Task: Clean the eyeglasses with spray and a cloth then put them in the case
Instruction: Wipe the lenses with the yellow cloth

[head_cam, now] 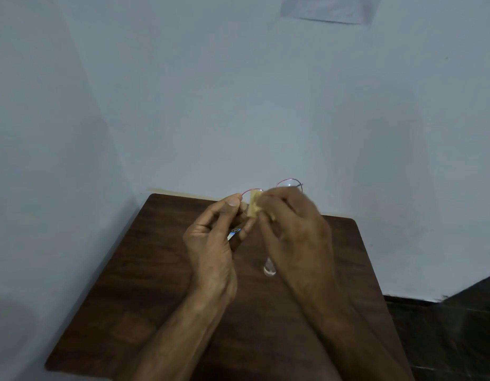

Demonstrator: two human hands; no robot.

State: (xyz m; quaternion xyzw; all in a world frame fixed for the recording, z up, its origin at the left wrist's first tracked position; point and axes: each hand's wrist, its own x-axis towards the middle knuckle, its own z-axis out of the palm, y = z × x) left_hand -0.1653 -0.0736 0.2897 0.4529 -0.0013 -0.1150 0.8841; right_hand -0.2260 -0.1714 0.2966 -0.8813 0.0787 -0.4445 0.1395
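Right now my left hand (210, 237) pinches the eyeglasses (289, 185) by the rim, above the far edge of the table (134, 270), while my right hand (293, 229) presses the yellow cloth (254, 206) onto the left lens. Small, light circles seem best, with the frame kept steady.

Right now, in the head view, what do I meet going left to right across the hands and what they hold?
Left hand → yellow cloth → right hand, with the far lens of the glasses showing just above it.
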